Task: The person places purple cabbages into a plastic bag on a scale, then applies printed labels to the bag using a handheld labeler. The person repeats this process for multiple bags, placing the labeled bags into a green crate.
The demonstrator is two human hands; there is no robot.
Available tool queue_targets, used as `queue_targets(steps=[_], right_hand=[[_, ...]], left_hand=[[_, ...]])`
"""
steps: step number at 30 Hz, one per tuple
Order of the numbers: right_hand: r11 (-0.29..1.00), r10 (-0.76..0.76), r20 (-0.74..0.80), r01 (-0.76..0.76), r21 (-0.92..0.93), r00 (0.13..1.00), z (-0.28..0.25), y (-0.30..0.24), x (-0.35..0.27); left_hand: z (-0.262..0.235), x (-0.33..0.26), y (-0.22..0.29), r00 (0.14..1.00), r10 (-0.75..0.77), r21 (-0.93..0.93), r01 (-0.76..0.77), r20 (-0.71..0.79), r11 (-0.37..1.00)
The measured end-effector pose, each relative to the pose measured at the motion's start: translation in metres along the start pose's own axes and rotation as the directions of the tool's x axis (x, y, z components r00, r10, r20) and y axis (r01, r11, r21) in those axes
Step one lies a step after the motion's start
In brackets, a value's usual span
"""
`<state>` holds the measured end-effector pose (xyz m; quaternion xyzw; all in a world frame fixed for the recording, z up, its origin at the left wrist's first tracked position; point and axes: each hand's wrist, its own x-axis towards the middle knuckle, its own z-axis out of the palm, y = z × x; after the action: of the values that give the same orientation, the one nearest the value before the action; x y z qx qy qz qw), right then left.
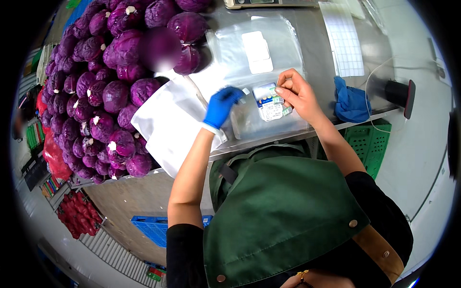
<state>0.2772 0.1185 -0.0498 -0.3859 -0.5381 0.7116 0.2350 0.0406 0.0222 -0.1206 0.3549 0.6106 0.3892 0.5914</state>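
Note:
My right hand, bare, pinches a small green-and-white sticker between thumb and finger. It is over a printed blue-and-white label on a clear plastic bag at the table's front edge. Just left of that label, my left hand wears a blue glove, its fingers drawn together. Small whitish scraps show at its fingertips; whether it grips them I cannot tell. Beyond both hands lies a stack of clear bags with a white label on top.
Purple cabbages are heaped along the table's left side. White sheets lie between them and my left hand. To the right are a crumpled blue glove, a gridded sheet and a black device. A scale stands at the back.

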Motion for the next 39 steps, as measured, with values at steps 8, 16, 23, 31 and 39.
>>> queue_targets(steps=[8,16,23,31,39], right_hand=[[0.846,0.027,-0.048,-0.049,-0.531,0.998,0.015,0.050,0.022],[0.456,0.065,-0.102,-0.120,-0.882,0.993,0.020,0.057,0.041],[0.998,-0.022,0.101,0.027,-0.055,0.995,0.001,-0.012,0.015],[0.729,-0.018,0.122,0.096,-0.677,0.992,0.014,0.027,0.027],[0.296,-0.006,0.164,0.158,-0.942,0.986,0.025,0.054,0.037]], left_hand=[[-0.008,-0.002,0.026,0.846,0.413,0.316,-0.312,-0.336,0.896],[0.023,-0.011,-0.026,0.870,0.366,0.636,-0.492,0.331,0.595],[0.006,-0.001,-0.005,0.998,-0.061,0.100,0.059,0.022,0.993],[-0.002,-0.004,0.033,0.844,0.426,0.320,-0.325,-0.327,0.890],[0.034,-0.024,-0.022,0.833,0.428,0.709,-0.534,0.349,0.460]])
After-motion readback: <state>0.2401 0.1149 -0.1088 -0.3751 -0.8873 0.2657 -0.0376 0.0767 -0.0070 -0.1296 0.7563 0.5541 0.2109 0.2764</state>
